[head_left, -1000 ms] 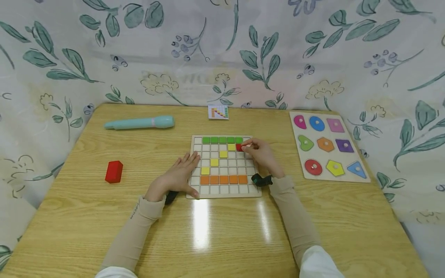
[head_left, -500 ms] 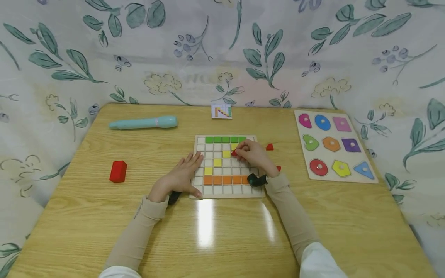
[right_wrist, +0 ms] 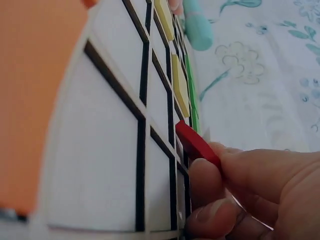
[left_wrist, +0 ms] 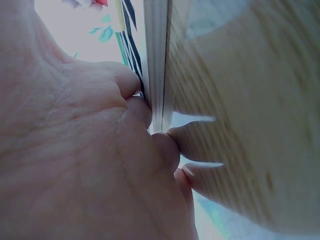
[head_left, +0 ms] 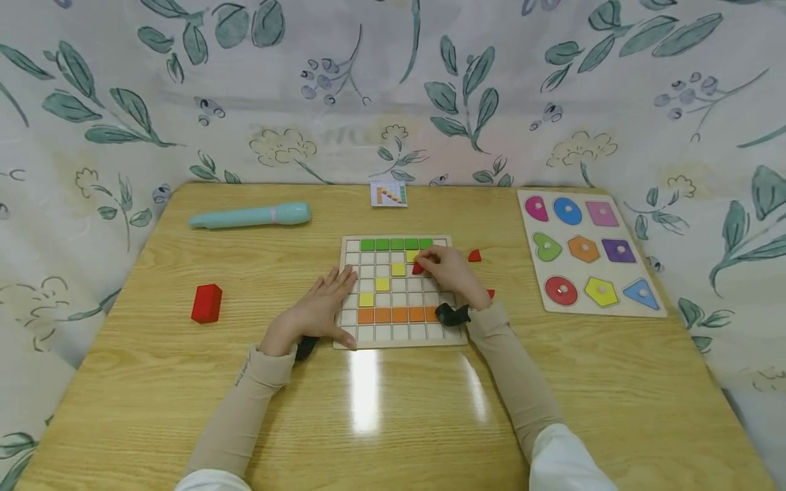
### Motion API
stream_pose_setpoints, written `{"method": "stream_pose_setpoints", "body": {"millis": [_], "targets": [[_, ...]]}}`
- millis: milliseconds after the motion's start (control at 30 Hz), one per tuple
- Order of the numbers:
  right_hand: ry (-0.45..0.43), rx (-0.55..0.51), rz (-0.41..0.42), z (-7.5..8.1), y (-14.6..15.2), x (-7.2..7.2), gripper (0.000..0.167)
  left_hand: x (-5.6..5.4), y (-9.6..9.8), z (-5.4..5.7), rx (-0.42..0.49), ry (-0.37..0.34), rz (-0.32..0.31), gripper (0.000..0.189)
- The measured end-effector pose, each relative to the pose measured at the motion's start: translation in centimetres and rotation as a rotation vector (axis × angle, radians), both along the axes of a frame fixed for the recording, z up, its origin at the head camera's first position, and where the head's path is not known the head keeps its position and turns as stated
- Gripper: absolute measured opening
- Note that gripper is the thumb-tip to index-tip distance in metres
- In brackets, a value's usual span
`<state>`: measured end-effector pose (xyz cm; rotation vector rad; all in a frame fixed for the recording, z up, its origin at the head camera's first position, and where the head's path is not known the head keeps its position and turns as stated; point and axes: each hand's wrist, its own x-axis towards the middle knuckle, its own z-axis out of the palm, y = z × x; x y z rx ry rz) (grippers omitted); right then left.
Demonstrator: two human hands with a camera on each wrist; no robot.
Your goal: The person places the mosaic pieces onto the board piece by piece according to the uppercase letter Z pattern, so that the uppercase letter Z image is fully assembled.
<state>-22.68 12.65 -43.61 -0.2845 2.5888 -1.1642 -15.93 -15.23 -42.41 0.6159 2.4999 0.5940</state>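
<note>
My right hand (head_left: 451, 274) pinches a small red tile (right_wrist: 197, 145) between thumb and fingers, over the white grid board (head_left: 383, 333). The tile tilts, one edge down at the grid, close to the upper yellow tiles (head_left: 398, 269). Spread out along the board's left edge, my left hand (head_left: 314, 312) presses there with straight fingers; its thumb is at the near left corner. A row of green tiles (head_left: 397, 243) fills cells near the far edge, and orange tiles (head_left: 400, 314) form a row nearer me. Yellow ones run diagonally between these rows.
Two red pieces lie right of the board, one a red wedge (head_left: 475, 256). Behind it stands a small pattern card (head_left: 389, 196). A shape puzzle (head_left: 591, 273) is at right; a teal pen-shaped object (head_left: 252, 216) and a red block (head_left: 207, 303) are at left.
My right hand has shifted left and nearer, taking the red tile from beside the top yellow tile to below it. The red pieces right of the board have come into view. My left hand stays.
</note>
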Motion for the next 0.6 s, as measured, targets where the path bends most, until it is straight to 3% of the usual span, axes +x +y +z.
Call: {"method": "stream_pose_setpoints", "body": {"millis": [200,600], "targets": [[0.029,0.070,0.034,0.1,-1.0,-0.1,0.023,0.1,-0.1,0.0,-0.007,0.008,0.001,0.135],[0.003,0.039,-0.001,0.3,-0.6,0.3,0.023,0.1,-0.2,-0.1,0.012,0.014,-0.010,0.134]]}}
